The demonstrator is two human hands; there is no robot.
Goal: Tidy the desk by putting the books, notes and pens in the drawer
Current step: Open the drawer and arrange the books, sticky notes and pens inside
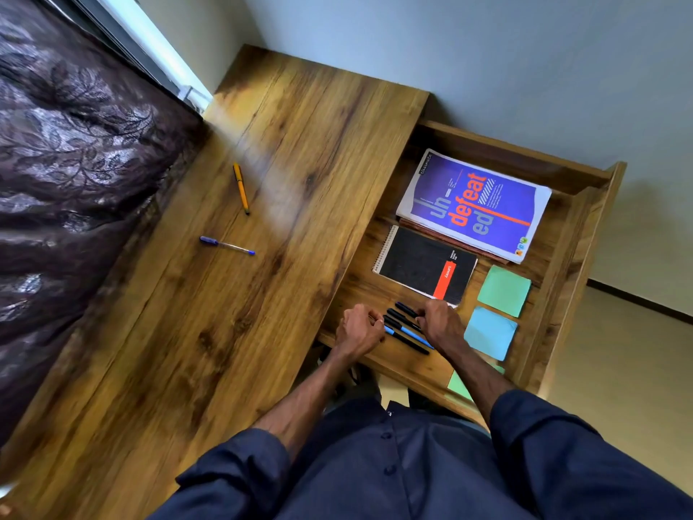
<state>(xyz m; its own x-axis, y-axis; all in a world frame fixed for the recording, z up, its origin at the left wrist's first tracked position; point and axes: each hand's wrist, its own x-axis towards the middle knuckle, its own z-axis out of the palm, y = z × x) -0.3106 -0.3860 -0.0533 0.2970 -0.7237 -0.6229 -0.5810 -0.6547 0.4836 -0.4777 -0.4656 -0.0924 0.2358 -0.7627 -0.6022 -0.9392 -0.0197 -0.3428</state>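
The open wooden drawer (562, 257) holds a purple book (474, 204), a black spiral notebook (420, 262), a green note pad (504, 290), a blue note pad (489, 332) and several black and blue pens (403, 324) lying side by side. My left hand (358, 330) pinches the pens' left ends. My right hand (442, 324) rests on their right ends, fingers curled over them. On the desk top (262, 294) lie a yellow pen (241, 187) and a clear pen with a purple cap (226, 245), both far left of my hands.
A dark floral bedcover (75, 182) borders the desk's left side. A grey wall (487, 69) stands behind the desk and drawer. Another green note (459, 386) lies at the drawer's near edge under my right forearm. Beige floor (618, 369) shows on the right.
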